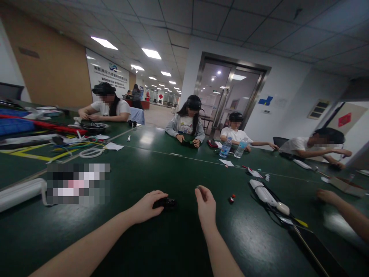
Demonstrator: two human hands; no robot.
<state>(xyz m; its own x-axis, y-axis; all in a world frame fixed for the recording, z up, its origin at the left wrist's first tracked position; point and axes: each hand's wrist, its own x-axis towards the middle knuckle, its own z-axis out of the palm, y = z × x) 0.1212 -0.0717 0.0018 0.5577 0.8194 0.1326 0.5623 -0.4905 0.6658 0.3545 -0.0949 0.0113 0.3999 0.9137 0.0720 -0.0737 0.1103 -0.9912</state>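
My left hand [148, 207] is closed around one end of a small black object [170, 202] that rests on the dark green table [173, 246]. Its kind is too dark to make out. To the right, my right hand [206, 204] is raised a little, with thumb and forefinger pinched together. A tiny greyish thing [198, 187] shows at those fingertips, too small to name. The two hands are apart. Just right of my right hand lies a small red and black item [231, 198].
A white device with a black cord [262, 193] lies at right, beside a white mouse-like object [283, 208]. Two plastic bottles [226, 147] stand farther back. Coloured wires [77, 145] and a blue tray [14, 126] lie left. Several people sit around; a neighbour's arm [350, 215] reaches in at right.
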